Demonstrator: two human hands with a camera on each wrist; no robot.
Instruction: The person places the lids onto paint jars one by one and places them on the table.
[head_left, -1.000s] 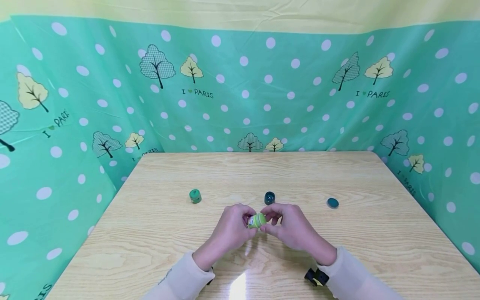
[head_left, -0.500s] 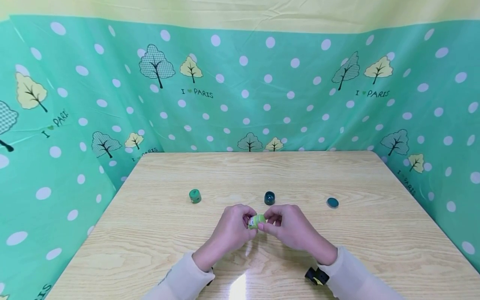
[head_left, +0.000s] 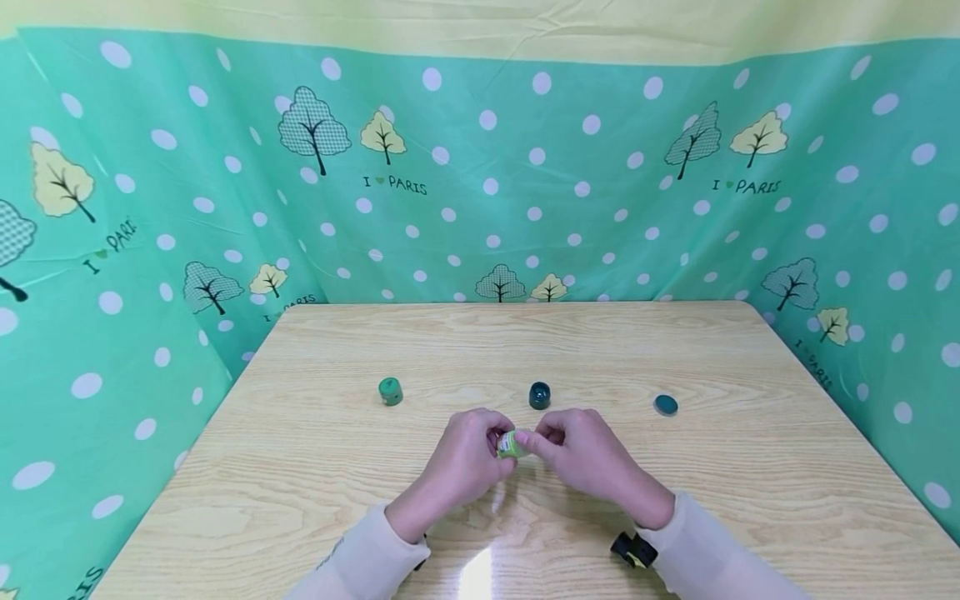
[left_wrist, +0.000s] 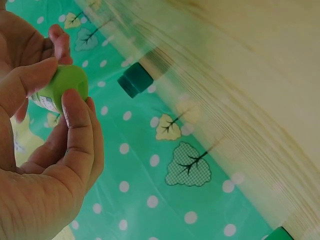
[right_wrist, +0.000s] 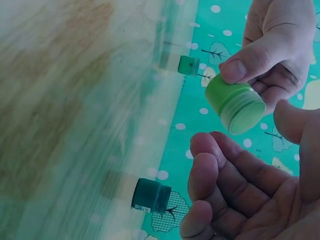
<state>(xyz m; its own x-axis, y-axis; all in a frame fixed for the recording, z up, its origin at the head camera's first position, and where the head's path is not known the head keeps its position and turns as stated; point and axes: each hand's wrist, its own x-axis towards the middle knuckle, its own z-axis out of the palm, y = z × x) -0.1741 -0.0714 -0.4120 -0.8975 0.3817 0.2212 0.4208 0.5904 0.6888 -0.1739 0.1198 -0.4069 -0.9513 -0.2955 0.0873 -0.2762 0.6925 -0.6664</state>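
Note:
A small lime-green paint jar [head_left: 508,445] with a capped end is off the table, tilted on its side. My left hand [head_left: 474,457] holds it around the body; in the left wrist view thumb and fingertips grip the jar [left_wrist: 74,82]. My right hand [head_left: 587,450] is at the jar's capped end. In the head view its thumb overlaps the lid. The right wrist view shows the right hand [right_wrist: 240,195] cupped, fingers loosely bent, a small gap between them and the pale lid [right_wrist: 250,118]. A dark teal jar [head_left: 539,395] stands just beyond the hands.
At the left on the wooden table [head_left: 315,467] stands a green jar [head_left: 390,391]. A flat teal lid [head_left: 665,405] lies to the right. A green dotted curtain [head_left: 487,183] hangs behind and beside the table.
My right hand's thumb has moved left over the lid of the lime-green jar, covering more of it. The left hand and its jar stay almost in place.

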